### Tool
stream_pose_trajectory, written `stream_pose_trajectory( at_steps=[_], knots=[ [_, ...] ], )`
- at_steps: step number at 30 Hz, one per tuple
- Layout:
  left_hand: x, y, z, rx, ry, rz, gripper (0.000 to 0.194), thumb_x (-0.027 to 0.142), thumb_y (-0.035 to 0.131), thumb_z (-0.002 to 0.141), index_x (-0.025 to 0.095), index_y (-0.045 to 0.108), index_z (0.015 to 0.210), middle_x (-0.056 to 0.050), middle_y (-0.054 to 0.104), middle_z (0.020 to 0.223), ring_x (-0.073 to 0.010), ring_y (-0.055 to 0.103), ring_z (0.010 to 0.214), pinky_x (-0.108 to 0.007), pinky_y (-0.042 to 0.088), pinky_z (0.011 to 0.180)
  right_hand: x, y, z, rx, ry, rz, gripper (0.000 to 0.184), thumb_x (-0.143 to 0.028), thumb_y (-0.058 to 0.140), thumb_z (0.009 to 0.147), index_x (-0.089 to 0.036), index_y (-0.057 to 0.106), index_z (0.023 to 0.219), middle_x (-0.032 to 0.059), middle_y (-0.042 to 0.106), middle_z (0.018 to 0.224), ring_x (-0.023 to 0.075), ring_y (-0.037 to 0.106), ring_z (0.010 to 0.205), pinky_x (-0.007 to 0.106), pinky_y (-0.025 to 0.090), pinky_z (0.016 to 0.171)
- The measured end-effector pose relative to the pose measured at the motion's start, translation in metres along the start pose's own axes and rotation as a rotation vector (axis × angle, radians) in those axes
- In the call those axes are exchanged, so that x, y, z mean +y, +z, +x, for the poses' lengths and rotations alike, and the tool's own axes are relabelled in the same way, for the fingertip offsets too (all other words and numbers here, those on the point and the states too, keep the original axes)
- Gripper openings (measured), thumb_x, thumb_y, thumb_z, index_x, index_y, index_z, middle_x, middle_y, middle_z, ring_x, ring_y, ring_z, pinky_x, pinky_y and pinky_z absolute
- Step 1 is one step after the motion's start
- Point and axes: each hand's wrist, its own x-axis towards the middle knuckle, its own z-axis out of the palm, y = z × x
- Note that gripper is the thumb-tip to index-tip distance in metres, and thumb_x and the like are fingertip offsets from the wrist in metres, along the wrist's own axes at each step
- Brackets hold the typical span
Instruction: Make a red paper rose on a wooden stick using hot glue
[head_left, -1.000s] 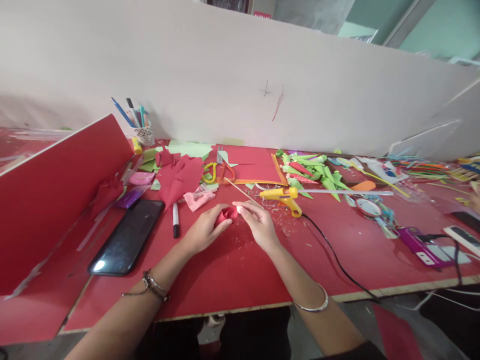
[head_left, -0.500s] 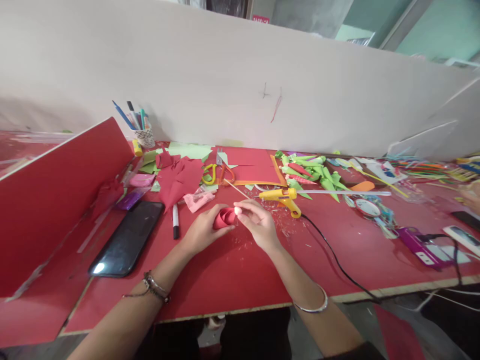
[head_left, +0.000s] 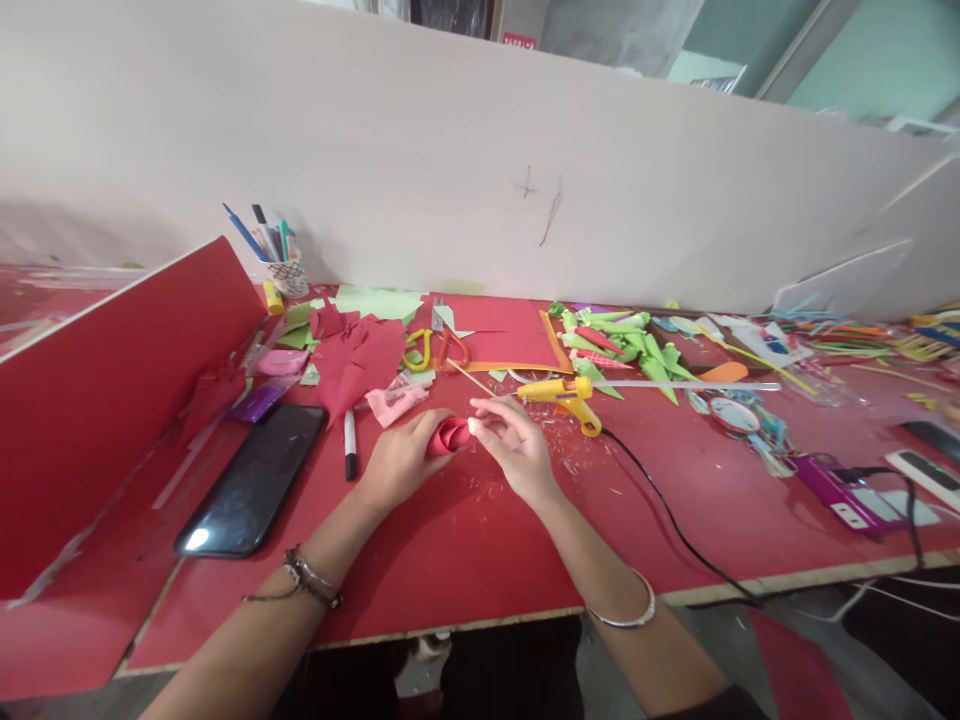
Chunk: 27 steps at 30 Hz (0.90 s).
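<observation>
Head view: we've got a red paper roll [head_left: 451, 436] between both hands, above the table [head_left: 457, 560].
Left hand [head_left: 405, 458] curls closed around it; right hand [head_left: 521, 455] has fingertips at its rim, whether gripping we can't tell. Overpressing could crumple it; loosening might uncoil it.
</observation>
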Motion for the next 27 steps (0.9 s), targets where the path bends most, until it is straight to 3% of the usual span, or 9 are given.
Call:
stream_pose_trajectory(
  at_steps=[9,15,23,27],
  knots=[
    [0.003,-0.0053,0.002,-0.027,0.064,0.126,0.029,0.03,0.051,0.077,0.021,0.046,0.105,-0.004,0.062,0.102,-0.0195,0.06,0.087,-0.022,0.043,0.056,0.002,-0.0006,-0.0005,-0.065,-0.014,-0.012,0.014,-0.024,0.054,0.078,-0.025,0.064,0.088,0.0023,0.053,0.084,0.0128,0.054,0.078,0.028,0.049,0.069],
    [-0.0001,-0.002,0.0006,0.003,0.019,0.131,0.033,0.03,0.051,0.077,0.021,0.044,0.108,-0.004,0.061,0.104,-0.0202,0.059,0.088,-0.024,0.044,0.058,0.001,0.0001,-0.0006,-0.026,-0.057,0.001,0.032,-0.026,0.057,0.075,-0.028,0.055,0.107,0.0037,0.05,0.097,0.0141,0.054,0.087,0.031,0.049,0.077],
    [0.0005,-0.0022,0.0007,-0.04,-0.029,0.081,0.032,0.03,0.053,0.074,0.023,0.045,0.104,-0.002,0.062,0.101,-0.02,0.061,0.085,-0.024,0.043,0.056,-0.0015,-0.0022,-0.0012,-0.073,-0.051,-0.164,0.014,-0.023,0.054,0.078,-0.026,0.064,0.087,0.0014,0.054,0.083,0.0119,0.055,0.074,0.028,0.05,0.067],
    [0.0002,-0.0014,0.0013,-0.038,-0.046,0.021,0.03,0.031,0.052,0.075,0.022,0.046,0.103,-0.003,0.061,0.102,-0.0193,0.06,0.085,-0.024,0.044,0.058,-0.0006,-0.0001,-0.002,-0.06,-0.039,-0.054,0.024,-0.024,0.055,0.077,-0.026,0.058,0.101,0.0025,0.055,0.089,0.013,0.056,0.081,0.03,0.051,0.073]
  ],
)
